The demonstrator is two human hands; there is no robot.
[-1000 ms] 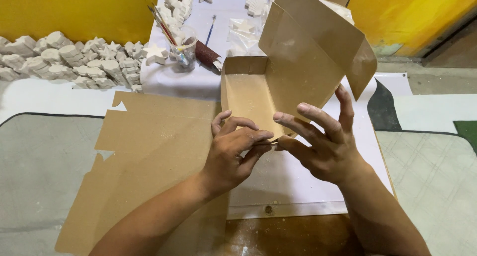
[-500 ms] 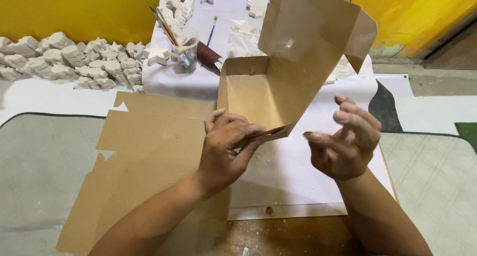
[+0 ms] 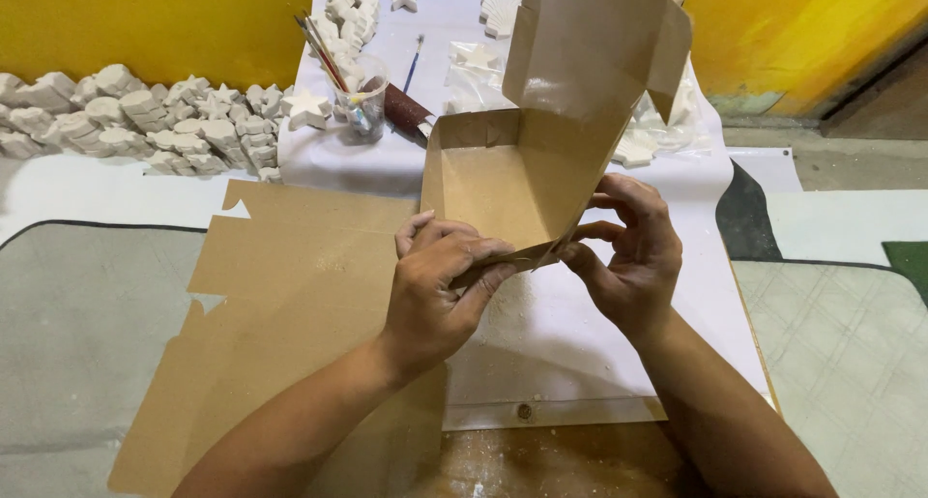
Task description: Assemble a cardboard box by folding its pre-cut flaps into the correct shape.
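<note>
— What is the person doing in the head view?

— The person is folding a brown cardboard box (image 3: 512,169) over the white sheet (image 3: 580,334) on the table. The left hand (image 3: 435,285) is pressing down on the near wall of the box, its fingers (image 3: 483,266) closed over the folded edge. The right hand (image 3: 628,251) is pinching the near right corner, its fingers (image 3: 604,232) curled shut on the flap there.

— How should this fold be handled?

— Judging from the frame, it is going best if the left hand is keeping the wall flat and square while the right is tucking the corner along its crease; pulling unevenly could be tearing or skewing the thin card.

— Where is the box sitting against the fingers?

— It is standing open just beyond both hands, its tall lid (image 3: 590,53) rising upright at the far right, its near edge lying directly under the fingertips. The two hands are meeting at that edge, nearly touching.

— And around it?

— Flat cardboard blanks (image 3: 280,305) are lying to the left, partly under the left forearm. Farther back, white plaster shapes (image 3: 145,126) are heaping along the yellow wall (image 3: 145,24), and a cup of brushes (image 3: 362,92) is standing behind the box.
</note>
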